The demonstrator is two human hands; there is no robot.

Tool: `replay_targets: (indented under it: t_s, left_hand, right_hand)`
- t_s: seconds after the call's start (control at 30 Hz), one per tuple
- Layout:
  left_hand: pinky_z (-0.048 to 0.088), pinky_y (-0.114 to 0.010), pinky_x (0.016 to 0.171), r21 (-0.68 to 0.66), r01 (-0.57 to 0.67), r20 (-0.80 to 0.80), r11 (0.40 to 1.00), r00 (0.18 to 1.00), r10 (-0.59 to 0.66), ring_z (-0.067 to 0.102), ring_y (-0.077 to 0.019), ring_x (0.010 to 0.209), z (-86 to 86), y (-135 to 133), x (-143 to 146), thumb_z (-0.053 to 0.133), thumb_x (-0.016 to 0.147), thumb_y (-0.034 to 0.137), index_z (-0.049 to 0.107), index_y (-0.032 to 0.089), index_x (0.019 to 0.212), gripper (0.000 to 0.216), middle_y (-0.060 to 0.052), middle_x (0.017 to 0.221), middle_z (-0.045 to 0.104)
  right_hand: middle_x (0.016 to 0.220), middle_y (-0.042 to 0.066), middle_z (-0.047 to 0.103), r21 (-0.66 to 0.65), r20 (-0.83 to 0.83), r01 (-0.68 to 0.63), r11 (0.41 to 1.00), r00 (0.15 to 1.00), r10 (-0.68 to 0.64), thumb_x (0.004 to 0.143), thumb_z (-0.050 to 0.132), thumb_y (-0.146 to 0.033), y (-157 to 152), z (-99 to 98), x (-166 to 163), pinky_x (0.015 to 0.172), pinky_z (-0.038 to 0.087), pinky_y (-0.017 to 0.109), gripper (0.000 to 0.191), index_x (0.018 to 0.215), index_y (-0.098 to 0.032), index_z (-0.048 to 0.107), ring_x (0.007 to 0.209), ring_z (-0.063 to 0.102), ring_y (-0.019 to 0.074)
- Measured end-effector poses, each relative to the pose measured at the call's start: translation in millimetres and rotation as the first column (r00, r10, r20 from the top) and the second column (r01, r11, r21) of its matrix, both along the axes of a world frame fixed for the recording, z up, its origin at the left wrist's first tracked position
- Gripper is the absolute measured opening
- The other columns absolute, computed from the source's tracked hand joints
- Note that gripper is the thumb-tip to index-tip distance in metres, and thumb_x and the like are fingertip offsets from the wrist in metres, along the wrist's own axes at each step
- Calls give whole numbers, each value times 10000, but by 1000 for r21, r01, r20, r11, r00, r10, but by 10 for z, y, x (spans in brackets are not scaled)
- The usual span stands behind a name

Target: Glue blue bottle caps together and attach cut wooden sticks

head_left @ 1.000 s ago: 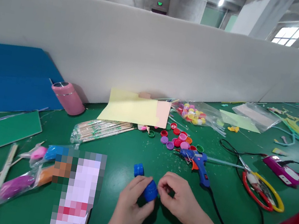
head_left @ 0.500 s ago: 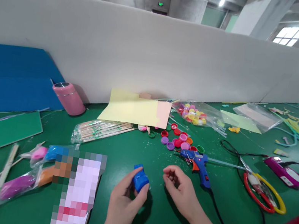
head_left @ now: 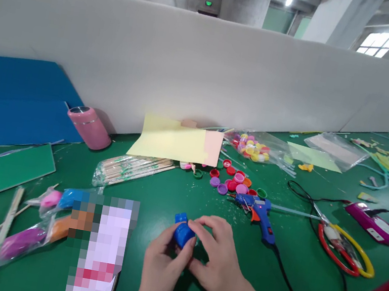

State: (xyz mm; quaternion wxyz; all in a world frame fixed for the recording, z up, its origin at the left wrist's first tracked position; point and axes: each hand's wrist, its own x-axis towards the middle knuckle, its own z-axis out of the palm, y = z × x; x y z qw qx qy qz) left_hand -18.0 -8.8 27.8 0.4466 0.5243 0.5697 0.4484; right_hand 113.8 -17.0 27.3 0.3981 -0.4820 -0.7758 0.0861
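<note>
My left hand [head_left: 162,263] is closed around a blue bottle cap [head_left: 183,235], pressed against a second blue cap [head_left: 180,218] that stands on the green table [head_left: 170,196]. My right hand [head_left: 214,257] has its fingers curled over the same held cap from the right side. Just beyond my right hand lies a blue hot glue gun [head_left: 260,216] with a black cord. Behind it sits a loose cluster of coloured bottle caps [head_left: 235,183].
A bundle of wooden sticks in plastic [head_left: 130,167], a pink tumbler [head_left: 88,128] on its side, yellow paper sheets [head_left: 176,141] and a bag of caps [head_left: 254,148] lie further back. Bagged clay [head_left: 28,236] sits left. Red and yellow rings [head_left: 346,245] and a purple device [head_left: 371,222] are right.
My left hand carried the blue cap left against the second blue cap. My right hand first let go and drew apart, then came back onto the cap.
</note>
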Motion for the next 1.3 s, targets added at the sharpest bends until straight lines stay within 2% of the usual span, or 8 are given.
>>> replay_targets:
  t_s: [0.13, 0.2, 0.3, 0.43, 0.53, 0.73, 1.3]
  left_hand:
    - [453, -280, 688, 7, 36, 85, 999, 996, -36, 590, -221, 795, -12, -23, 10, 672, 629, 287, 644, 168, 932, 327, -57, 872, 674]
    - [445, -283, 708, 10, 35, 175, 999, 984, -36, 585, -213, 792, 13, -39, 16, 673, 630, 302, 640, 172, 960, 356, -62, 894, 667]
    - [430, -260, 645, -66, 36, 306, 997, 952, -14, 555, -157, 656, 68, -38, 11, 606, 703, 344, 643, 165, 961, 316, -40, 749, 650]
    - [399, -239, 566, -193, 65, 462, 979, 886, 32, 498, -122, 581, 107, 21, -11, 561, 741, 360, 666, 140, 846, 265, -32, 666, 608]
    - [379, -228, 539, -221, 124, 487, 967, 874, -1, 473, -108, 546, 106, 56, -26, 606, 708, 343, 668, 127, 761, 231, -16, 594, 577]
    - [363, -215, 520, -240, 152, 466, 959, 885, -24, 464, -89, 506, 153, 36, -27, 685, 631, 287, 663, 134, 752, 196, 5, 575, 576]
    - [387, -221, 506, -212, 84, 375, 974, 927, 2, 497, -108, 518, 165, 61, -15, 738, 547, 249, 666, 124, 727, 231, -6, 576, 613]
  right_hand:
    - [958, 60, 556, 41, -82, 6, 999, 997, -3, 747, 563, -183, 44, -13, -24, 781, 386, 400, 364, 1105, -239, 531, 883, 487, 222]
    - [973, 58, 554, -37, -205, -6, 999, 979, -2, 747, 588, -214, 63, 1, 13, 790, 394, 382, 360, 1102, -241, 534, 905, 485, 220]
    - [1000, 49, 547, -210, -429, -74, 975, 903, -24, 725, 640, -266, 84, 24, 93, 802, 414, 328, 369, 1080, -240, 546, 926, 495, 200]
    - [999, 35, 559, -326, -562, -207, 922, 827, -13, 698, 673, -280, 94, 13, 164, 785, 425, 281, 378, 1060, -250, 569, 892, 517, 175]
    - [1004, 36, 561, -333, -578, -260, 906, 816, 22, 687, 685, -272, 97, -10, 176, 822, 405, 285, 382, 1056, -254, 586, 922, 513, 180]
    - [994, 40, 514, -311, -564, -294, 904, 822, 74, 690, 683, -256, 92, -8, 174, 854, 390, 298, 385, 1065, -259, 597, 945, 511, 183]
    - [942, 46, 576, -309, -519, -293, 905, 849, 98, 736, 633, -287, 82, 30, 154, 774, 445, 300, 341, 1070, -238, 587, 866, 547, 179]
